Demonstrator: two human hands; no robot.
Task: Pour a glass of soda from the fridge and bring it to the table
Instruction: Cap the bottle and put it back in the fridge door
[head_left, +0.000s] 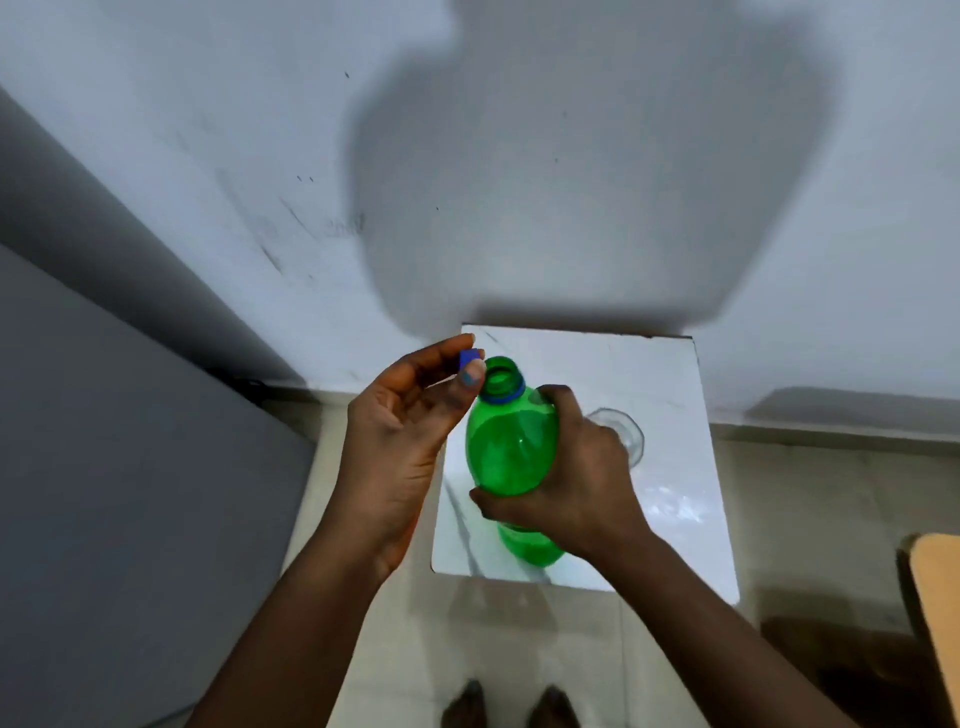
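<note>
A green plastic soda bottle (511, 447) stands over a small white marble-look table (675, 499), its mouth open with a blue ring around the neck. My right hand (576, 483) is wrapped around the bottle's body. My left hand (400, 431) pinches the blue cap (470, 359) between thumb and fingertips, just left of the bottle's mouth. A clear empty glass (621, 428) stands on the table behind my right hand, partly hidden by it.
A grey fridge side (104, 415) fills the left. A white wall (571, 156) rises right behind the table. A tan wooden edge (935, 597) juts in at the right. Below lie the tiled floor and my feet (511, 706).
</note>
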